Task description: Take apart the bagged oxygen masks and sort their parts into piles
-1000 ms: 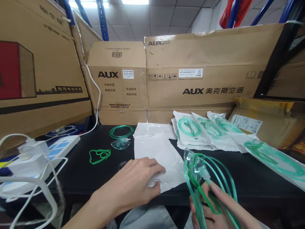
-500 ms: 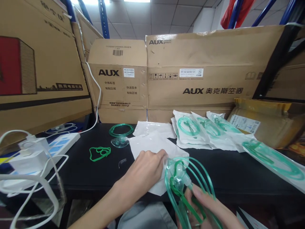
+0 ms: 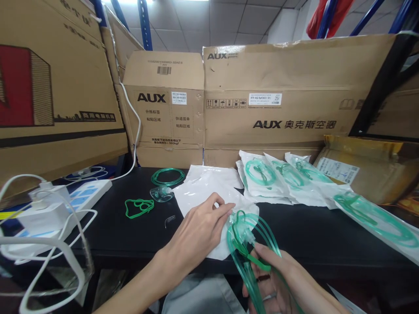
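My right hand [image 3: 281,283] is closed round a clear oxygen mask with coiled green tubing [image 3: 248,244], held at the table's front edge. My left hand [image 3: 199,231] pinches the edge of an empty white plastic pouch [image 3: 209,192] that lies on the black table [image 3: 314,235], its fingertips right beside the mask. Another clear mask [image 3: 160,193] with a green tubing coil [image 3: 167,176] sits further back on the left. A loose green elastic strap [image 3: 139,207] lies near it.
Several sealed pouches with green masks [image 3: 278,179] lie at the right, one long pouch [image 3: 376,216] at the far right. Large AUX cardboard boxes [image 3: 278,109] wall the back. A white power strip with cables [image 3: 59,205] sits at the left. A yellow-brown package [image 3: 363,170] lies at right.
My right hand has brought the mask and tubing leftward to the pouch. My left hand has lifted off flat pressing and now pinches the pouch's edge, which has shifted and crumpled.
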Demonstrator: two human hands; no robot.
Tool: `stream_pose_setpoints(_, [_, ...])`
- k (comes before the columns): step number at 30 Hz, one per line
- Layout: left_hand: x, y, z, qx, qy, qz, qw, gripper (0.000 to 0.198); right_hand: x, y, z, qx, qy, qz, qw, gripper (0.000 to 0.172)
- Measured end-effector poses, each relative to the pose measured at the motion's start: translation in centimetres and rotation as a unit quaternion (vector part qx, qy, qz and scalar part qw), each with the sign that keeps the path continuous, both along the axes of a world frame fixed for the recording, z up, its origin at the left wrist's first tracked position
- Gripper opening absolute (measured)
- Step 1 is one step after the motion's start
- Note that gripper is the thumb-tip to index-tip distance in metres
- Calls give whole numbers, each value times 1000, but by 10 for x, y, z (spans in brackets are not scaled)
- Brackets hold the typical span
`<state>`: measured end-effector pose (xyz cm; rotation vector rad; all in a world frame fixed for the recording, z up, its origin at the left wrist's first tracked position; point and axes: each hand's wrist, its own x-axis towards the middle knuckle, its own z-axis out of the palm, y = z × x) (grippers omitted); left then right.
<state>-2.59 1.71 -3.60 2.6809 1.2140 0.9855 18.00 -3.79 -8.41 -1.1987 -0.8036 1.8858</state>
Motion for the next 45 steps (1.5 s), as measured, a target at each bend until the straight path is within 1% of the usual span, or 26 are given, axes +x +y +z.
stream_pose_setpoints(3, [1, -2, -1, 11, -6, -34, 999, 36, -1, 5, 8, -3, -37, 44, 998, 37])
stream_pose_setpoints(7, [6, -2, 1, -7, -16, -91, 996, 37, -2, 8, 23, -8, -83, 55, 995, 37])
stream_pose_setpoints(11, [11, 0, 6, -23, -56, -122, 991, 37, -4, 5, 45, 46, -83, 57, 994, 32])
stream_pose_setpoints(13, [14, 0, 8, -29, -64, -136, 988, 36, -4, 5, 51, 64, -71, 73, 993, 32])
stream_pose_setpoints(17, [16, 0, 13, -60, -86, -160, 982, 33, 0, 12, 49, 70, -50, 133, 987, 38])
stream_pose_setpoints(19, [17, 1, 17, -85, -102, -152, 979, 32, 3, 15, 45, 70, -42, 159, 984, 40])
stream_pose_setpoints(21, [16, 2, 20, -88, -96, -119, 984, 32, 7, 16, 43, 70, -33, 163, 984, 38])
stream_pose_setpoints(24, [16, 3, 23, -43, -41, -52, 997, 28, 12, 13, 42, 74, -30, 150, 986, 36])
stream_pose_setpoints(26, [18, 3, 22, -10, -10, -34, 999, 26, 14, 13, 41, 70, -37, 149, 986, 35])
stream_pose_setpoints(28, [20, 3, 20, 10, -3, -57, 998, 27, 13, 15, 41, 60, -43, 154, 985, 35])
stream_pose_setpoints(31, [23, 3, 17, 15, -12, -129, 992, 28, 8, 20, 41, 50, -41, 166, 984, 36])
stream_pose_setpoints(33, [23, 2, 16, -3, -26, -168, 985, 27, 6, 24, 42, 44, -41, 173, 983, 42])
stream_pose_setpoints(35, [22, 0, 17, -39, -52, -189, 980, 26, 5, 27, 42, 30, -30, 179, 983, 48])
stream_pose_setpoints(37, [21, -2, 17, -83, -84, -185, 976, 25, 7, 27, 44, 10, 0, 182, 983, 52])
stream_pose_setpoints(39, [22, -2, 17, -111, -106, -164, 974, 24, 11, 24, 46, 3, 50, 174, 983, 48])
stream_pose_setpoints(42, [24, -1, 14, -119, -116, -133, 977, 26, 18, 13, 52, 29, 115, 142, 983, 41])
stream_pose_setpoints(43, [25, 0, 12, -115, -115, -123, 979, 27, 20, 8, 53, 39, 114, 126, 985, 43])
stream_pose_setpoints(45, [27, 1, 10, -103, -110, -105, 983, 27, 24, -4, 55, 51, 71, 88, 992, 59])
